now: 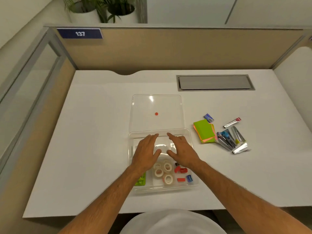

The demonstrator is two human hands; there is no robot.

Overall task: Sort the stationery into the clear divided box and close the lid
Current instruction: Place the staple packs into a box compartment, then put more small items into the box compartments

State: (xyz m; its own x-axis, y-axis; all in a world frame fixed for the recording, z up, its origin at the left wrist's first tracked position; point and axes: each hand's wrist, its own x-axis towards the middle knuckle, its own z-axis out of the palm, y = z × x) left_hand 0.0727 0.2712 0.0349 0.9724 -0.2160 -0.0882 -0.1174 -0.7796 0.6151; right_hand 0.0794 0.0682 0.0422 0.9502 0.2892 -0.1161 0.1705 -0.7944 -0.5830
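Both hands are spread flat with straight fingers, holding nothing: the left hand (146, 150) and the right hand (182, 151) sit side by side over the far half of the clear divided box (194, 180), whether touching it I cannot tell. Nearer compartments hold tape rolls (163, 172), red and blue small pieces (183, 174) and a green item (141, 181). The lid (156, 112), marked with 1 red dot (156, 113), lies open beyond the box. Unsorted sticky notes (204, 130) and staplers (231, 139) lie well right on the white desk (84, 149). A blue plate on the partition reads 137 (79, 33).
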